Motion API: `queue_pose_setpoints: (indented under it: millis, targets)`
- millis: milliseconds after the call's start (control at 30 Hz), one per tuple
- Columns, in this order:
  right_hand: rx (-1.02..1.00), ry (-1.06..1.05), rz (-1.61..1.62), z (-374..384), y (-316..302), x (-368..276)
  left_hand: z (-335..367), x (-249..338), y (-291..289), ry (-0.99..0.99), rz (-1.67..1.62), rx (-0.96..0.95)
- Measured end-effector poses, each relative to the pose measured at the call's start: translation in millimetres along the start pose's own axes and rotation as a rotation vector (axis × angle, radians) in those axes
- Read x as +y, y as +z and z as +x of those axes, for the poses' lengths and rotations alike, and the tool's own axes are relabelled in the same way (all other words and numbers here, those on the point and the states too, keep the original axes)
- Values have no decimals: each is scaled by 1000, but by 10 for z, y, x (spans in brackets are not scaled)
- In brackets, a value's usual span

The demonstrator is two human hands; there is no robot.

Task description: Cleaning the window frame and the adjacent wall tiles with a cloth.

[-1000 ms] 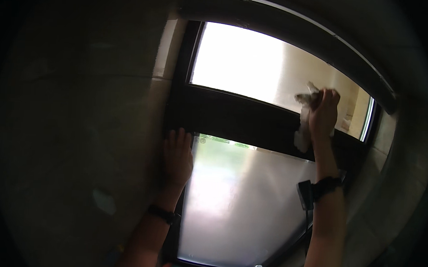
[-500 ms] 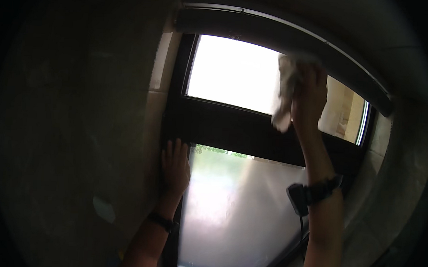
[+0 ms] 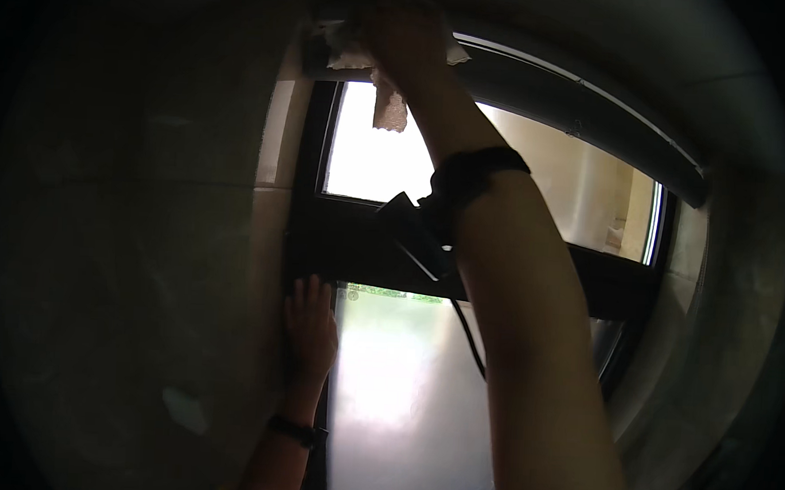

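Observation:
High up, at the left end of the dark casing above the window, my right hand presses a pale, crumpled cloth. One corner of the cloth hangs down in front of the bright upper pane. Shadow hides most of the fingers closed on it. Lower down, my left hand lies flat with fingers stretched upward against the dark window frame, beside the frosted lower pane.
A black device is strapped to my right wrist, and its cable hangs before the lower pane. Tiled walls stand on both sides of the window. A metal rail runs along the casing's top.
My right hand has carried the cloth up and left, from the upper pane to the casing's left end. My left hand stays on the frame. The view has shifted slightly.

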State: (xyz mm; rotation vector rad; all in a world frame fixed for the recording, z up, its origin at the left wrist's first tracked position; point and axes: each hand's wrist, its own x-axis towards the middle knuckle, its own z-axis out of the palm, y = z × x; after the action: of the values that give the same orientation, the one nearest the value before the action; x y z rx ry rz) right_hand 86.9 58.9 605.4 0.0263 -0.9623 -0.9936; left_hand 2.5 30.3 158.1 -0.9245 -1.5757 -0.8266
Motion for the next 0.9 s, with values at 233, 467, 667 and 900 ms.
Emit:
queue_pose_setpoints:
  millis: [233,467,667,900]
  targets:
    - [-803,-19,290,-113,-769,688,-20,-105,-90,-47,-21,3]
    - [-453,-63,201,-536,-1177,1485,-10,-40,-44,-46,6,-22]
    - [-475,105,426,-780,-1339,2177,-13,-48,-3,-31,24,25]
    - [-372,-23,4,-987,-1381,2301,-2,-18,-26,-38,31,5]
